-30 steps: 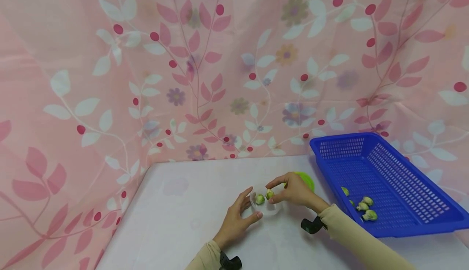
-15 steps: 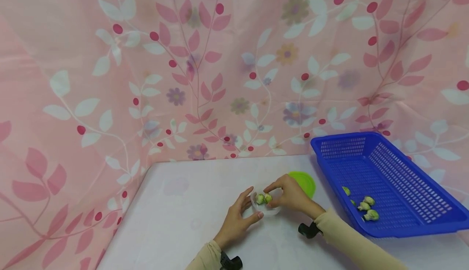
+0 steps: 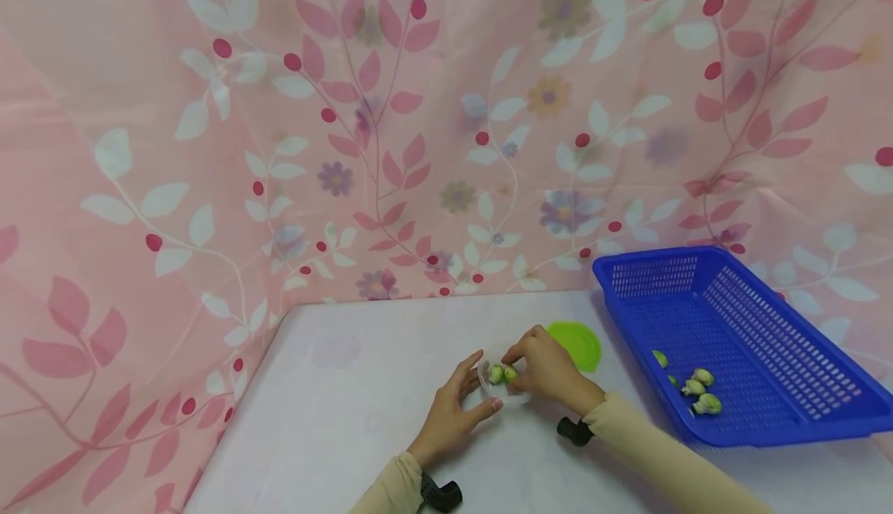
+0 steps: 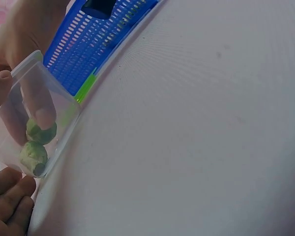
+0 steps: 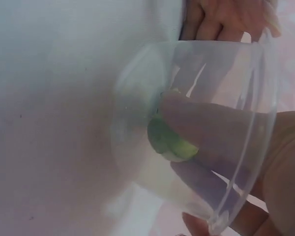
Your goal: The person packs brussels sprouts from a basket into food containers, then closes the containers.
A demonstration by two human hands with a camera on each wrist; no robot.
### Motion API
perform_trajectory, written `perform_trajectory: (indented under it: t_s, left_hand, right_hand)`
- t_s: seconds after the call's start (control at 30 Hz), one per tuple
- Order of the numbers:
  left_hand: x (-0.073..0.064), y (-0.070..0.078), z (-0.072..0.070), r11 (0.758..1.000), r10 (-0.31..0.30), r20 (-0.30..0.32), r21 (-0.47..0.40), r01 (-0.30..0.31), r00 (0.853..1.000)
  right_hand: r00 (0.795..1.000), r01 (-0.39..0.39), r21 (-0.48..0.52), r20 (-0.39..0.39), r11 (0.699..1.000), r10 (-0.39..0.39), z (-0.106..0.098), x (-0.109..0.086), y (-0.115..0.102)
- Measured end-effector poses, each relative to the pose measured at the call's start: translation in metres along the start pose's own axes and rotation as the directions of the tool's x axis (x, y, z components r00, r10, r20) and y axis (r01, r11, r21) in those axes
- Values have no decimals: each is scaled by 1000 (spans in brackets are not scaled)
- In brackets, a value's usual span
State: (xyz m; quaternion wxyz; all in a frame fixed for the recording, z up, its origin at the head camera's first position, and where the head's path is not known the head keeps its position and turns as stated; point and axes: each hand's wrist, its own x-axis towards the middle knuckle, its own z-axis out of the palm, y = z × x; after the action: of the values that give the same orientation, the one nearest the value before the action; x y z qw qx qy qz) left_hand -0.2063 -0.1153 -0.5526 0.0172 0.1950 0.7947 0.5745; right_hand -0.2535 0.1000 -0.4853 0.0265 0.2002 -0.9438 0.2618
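A clear plastic cup (image 4: 64,115) stands on the white table between my two hands. My left hand (image 3: 449,415) holds it from the left, thumb and fingers on either side of its wall. From the right, my right hand (image 3: 554,373) reaches in over the rim. Its fingers pinch a Brussels sprout (image 5: 171,142) low inside the cup. Another Brussels sprout (image 4: 33,158) lies against it at the bottom, seen through the wall in the left wrist view.
A blue plastic basket (image 3: 760,343) with several Brussels sprouts (image 3: 708,403) near its left side stands at the right. Behind my right hand lies a bright green round lid (image 3: 580,346). A pink floral curtain (image 3: 418,150) hangs behind the table.
My right hand has lowered the pinched Brussels sprout into the cup, moving left and down beside the other one. More of the green lid shows. The left hand stays in place.
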Motion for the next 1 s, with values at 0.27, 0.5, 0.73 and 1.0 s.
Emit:
perform_trajectory:
  t_s: [0.27, 0.5, 0.73, 1.0]
  left_hand:
    - [1, -3, 0, 1000, 12, 0, -5, -12, 1000]
    - [1, -2, 0, 1000, 14, -1, -5, -14, 1000]
    - [1, -6, 0, 1000, 11, -2, 5, -11, 1000]
    - [0, -6, 0, 1000, 17, 0, -1, -17, 1000]
  right_hand:
    - [1000, 0, -51, -2, 999, -1, 2, 2, -7]
    - [1000, 25, -62, -5, 998, -25, 2, 1, -8]
    - [999, 42, -66, -9, 997, -42, 0, 1, -8]
    - [996, 79, -67, -38, 995, -82, -2, -1, -6]
